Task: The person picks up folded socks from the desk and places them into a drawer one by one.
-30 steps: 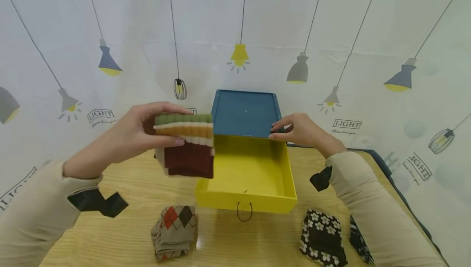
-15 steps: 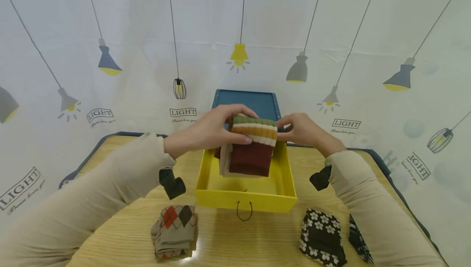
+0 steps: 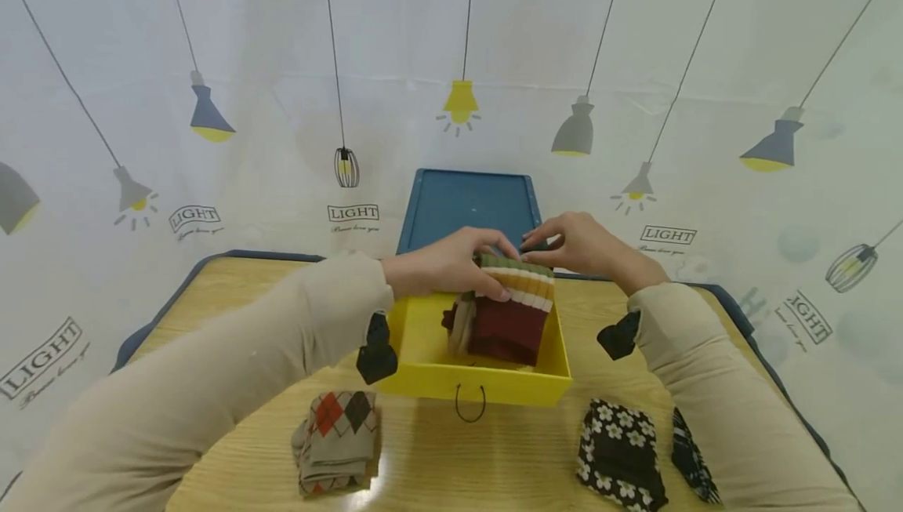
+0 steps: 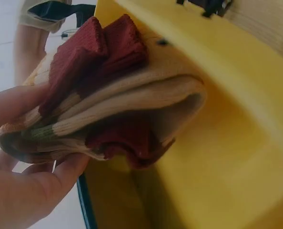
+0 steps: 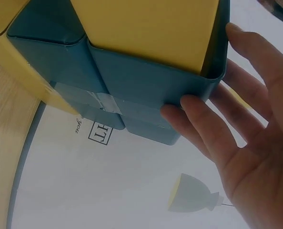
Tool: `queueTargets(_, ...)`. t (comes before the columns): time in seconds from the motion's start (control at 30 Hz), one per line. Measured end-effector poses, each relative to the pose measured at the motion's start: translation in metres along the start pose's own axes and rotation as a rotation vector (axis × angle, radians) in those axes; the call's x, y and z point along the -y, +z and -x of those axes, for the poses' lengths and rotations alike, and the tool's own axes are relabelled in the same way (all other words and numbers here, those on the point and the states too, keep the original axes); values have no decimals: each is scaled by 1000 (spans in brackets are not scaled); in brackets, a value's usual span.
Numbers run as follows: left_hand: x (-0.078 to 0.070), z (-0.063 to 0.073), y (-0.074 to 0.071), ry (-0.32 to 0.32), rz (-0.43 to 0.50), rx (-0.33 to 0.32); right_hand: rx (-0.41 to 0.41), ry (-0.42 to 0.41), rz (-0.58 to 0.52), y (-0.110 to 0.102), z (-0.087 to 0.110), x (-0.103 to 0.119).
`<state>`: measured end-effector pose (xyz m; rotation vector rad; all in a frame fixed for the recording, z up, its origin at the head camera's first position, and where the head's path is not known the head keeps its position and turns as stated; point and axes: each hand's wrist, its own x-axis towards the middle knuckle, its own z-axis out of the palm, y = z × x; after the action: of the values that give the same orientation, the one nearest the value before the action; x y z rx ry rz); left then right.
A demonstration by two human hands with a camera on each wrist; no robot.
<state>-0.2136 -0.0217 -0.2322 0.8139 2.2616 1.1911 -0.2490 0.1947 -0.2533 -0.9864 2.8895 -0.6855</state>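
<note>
My left hand (image 3: 447, 265) grips a folded bundle of socks (image 3: 509, 328), maroon with green, white and mustard ribbed bands. The bundle hangs tilted inside the pulled-out yellow drawer (image 3: 487, 388), close to its right wall. In the left wrist view, the maroon toes and cream folds of the socks (image 4: 132, 81) show between thumb and fingers, beside the yellow wall. My right hand (image 3: 589, 249) holds the front right corner of the blue drawer box (image 3: 473, 202). Seen from the right wrist, thumb and fingers lie on either side of that blue corner (image 5: 198, 88).
A folded pair of argyle socks (image 3: 342, 441) lies on the wooden table (image 3: 423, 465) at front left. Folded black floral socks (image 3: 621, 453) and a dark patterned piece (image 3: 691, 461) lie at front right, partly behind the right sleeve. A lamp-print wall covering (image 3: 282, 104) rises behind.
My left hand has carried the striped socks from the left of the drawer rightward, then down into it. The right hand has stayed on the blue box's corner.
</note>
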Motion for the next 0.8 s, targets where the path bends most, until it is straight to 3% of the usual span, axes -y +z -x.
queueTargets(0.17, 1, -8, 8, -44, 28, 38, -7, -21, 1, 0, 0, -1)
queueTargets(0.4, 3, -10, 11, -113, -15, 61, 3, -9, -38, 1, 0, -2)
queueTargets(0.57, 0, -10, 9, -101, -78, 85, 5, -6, -45, 1, 0, -3)
queueTargets(0.8, -3, -6, 2, -85, -64, 91, -1, -2, -53, 0, 1, -2)
